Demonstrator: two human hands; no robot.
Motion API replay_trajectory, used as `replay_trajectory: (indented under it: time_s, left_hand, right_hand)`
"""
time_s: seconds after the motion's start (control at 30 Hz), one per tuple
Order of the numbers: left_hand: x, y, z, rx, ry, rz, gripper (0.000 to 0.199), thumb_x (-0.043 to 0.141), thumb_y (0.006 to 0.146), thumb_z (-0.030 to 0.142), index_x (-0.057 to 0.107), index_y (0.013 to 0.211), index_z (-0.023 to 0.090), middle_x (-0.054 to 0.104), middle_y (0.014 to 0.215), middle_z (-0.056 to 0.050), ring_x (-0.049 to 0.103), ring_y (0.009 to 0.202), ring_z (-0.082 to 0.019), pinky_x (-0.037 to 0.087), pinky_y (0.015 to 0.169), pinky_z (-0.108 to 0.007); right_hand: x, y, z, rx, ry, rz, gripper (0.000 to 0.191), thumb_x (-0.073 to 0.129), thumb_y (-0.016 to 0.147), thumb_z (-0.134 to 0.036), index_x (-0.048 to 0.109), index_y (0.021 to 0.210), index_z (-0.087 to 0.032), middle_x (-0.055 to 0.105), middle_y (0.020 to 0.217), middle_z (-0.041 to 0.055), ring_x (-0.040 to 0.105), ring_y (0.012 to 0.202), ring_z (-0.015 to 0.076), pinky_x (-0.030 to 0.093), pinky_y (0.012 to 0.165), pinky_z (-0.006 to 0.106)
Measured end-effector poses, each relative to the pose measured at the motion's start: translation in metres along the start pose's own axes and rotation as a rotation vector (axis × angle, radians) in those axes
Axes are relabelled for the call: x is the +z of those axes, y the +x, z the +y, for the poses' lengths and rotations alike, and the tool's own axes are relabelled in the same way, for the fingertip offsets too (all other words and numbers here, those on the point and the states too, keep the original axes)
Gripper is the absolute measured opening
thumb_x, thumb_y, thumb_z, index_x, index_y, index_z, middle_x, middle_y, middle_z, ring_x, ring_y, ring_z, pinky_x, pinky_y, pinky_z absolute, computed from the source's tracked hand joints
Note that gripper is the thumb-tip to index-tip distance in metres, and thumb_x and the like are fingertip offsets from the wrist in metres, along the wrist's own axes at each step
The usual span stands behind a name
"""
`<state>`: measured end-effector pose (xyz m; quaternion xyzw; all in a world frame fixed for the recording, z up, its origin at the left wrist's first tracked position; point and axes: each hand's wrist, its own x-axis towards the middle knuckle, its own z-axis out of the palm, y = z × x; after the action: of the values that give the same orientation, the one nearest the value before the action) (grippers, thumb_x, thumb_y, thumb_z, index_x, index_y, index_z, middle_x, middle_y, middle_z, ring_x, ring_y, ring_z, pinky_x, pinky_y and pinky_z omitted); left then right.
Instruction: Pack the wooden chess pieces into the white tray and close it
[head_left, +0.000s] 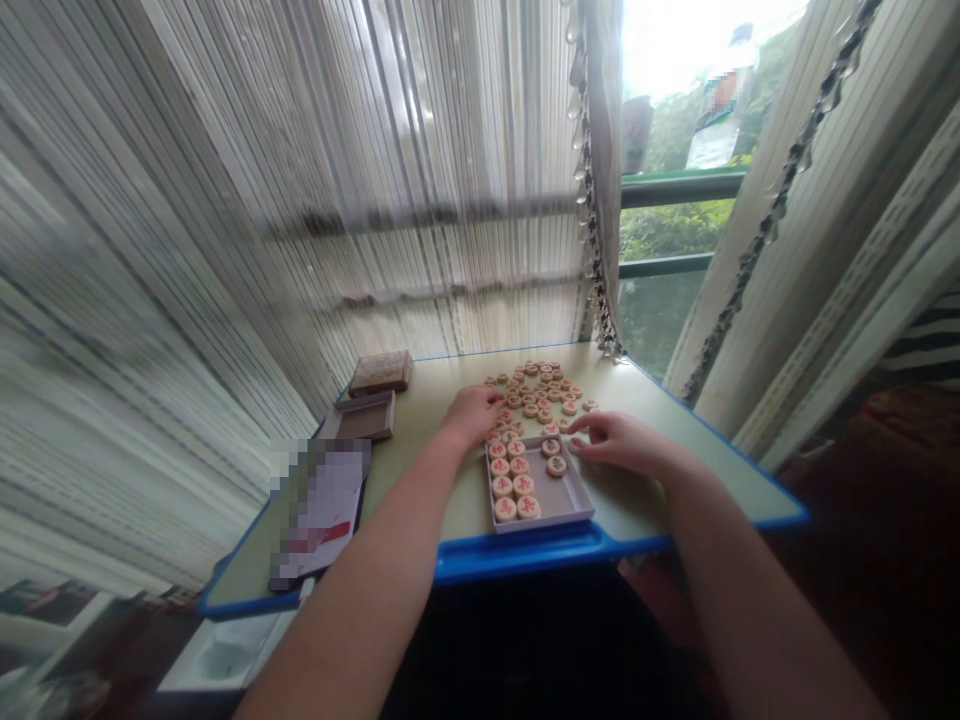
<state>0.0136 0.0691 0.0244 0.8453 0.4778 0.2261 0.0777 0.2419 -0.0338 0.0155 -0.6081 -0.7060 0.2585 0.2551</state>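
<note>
Round wooden Chinese chess pieces [544,404] lie loosely spread over the far middle of the table. My left hand [474,412] is at the near left edge of this spread, fingers curled in among the pieces; what they hold, if anything, is hidden. Just right of a shallow open box [555,500], my right hand [619,442] has its thumb and index finger apart, the tips close to pieces by the box's far right corner. Inside the box, red-marked pieces [523,486] fill two columns on the left. Two dark-marked pieces [556,467] sit at its far right.
A pale table [637,505] with a blue rim carries everything. On its left are a brown wooden box [381,371], a shallow tray or lid [366,415] and a partly blurred flat object [330,510]. String curtains [450,150] hang behind, beside a window [675,225].
</note>
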Motion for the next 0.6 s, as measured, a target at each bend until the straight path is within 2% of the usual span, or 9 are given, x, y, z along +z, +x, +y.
replay_trajectory:
  time_s: [0.17,0.37,0.47,0.6]
  left_hand:
    - [-0.008,-0.003,-0.009,-0.144,0.082,0.154,0.027,0.049,0.079,0.027,0.069,0.096,0.02,0.065,0.1,-0.008,0.056,0.098,-0.022,0.042,0.091,-0.031]
    - [-0.002,-0.004,-0.015,-0.185,-0.061,0.18,0.029,0.045,0.079,0.015,0.066,0.1,0.014,0.064,0.105,-0.01,0.057,0.1,-0.018,0.041,0.093,-0.028]
    - [0.005,0.001,-0.016,-0.23,-0.176,0.202,0.028,0.044,0.078,0.01,0.066,0.096,0.014,0.065,0.103,-0.009,0.059,0.098,-0.018,0.043,0.091,-0.028]
    - [0.014,0.006,-0.021,-0.265,-0.351,0.257,0.028,0.043,0.077,0.007,0.066,0.09,0.015,0.067,0.099,-0.006,0.06,0.093,-0.015,0.046,0.087,-0.027]
  right_hand:
    - [-0.001,-0.001,0.0,0.011,0.033,0.035,0.034,0.06,0.066,-0.037,0.065,0.093,-0.017,0.045,0.057,-0.004,0.042,0.052,0.01,0.032,0.049,0.023]
    - [0.0,0.008,-0.007,0.011,-0.062,0.212,0.025,0.051,0.072,-0.031,0.066,0.089,-0.018,0.055,0.06,-0.0012,0.05,0.056,0.0118,0.037,0.054,0.023]
    - [-0.006,0.027,-0.017,-0.029,-0.135,0.177,0.025,0.051,0.072,-0.026,0.067,0.089,-0.019,0.063,0.072,0.0019,0.055,0.061,0.0127,0.041,0.058,0.023]
    - [-0.012,0.068,-0.032,-0.11,-0.326,0.139,0.026,0.053,0.07,-0.019,0.07,0.09,-0.021,0.066,0.091,0.0064,0.06,0.077,0.0181,0.044,0.069,0.027]
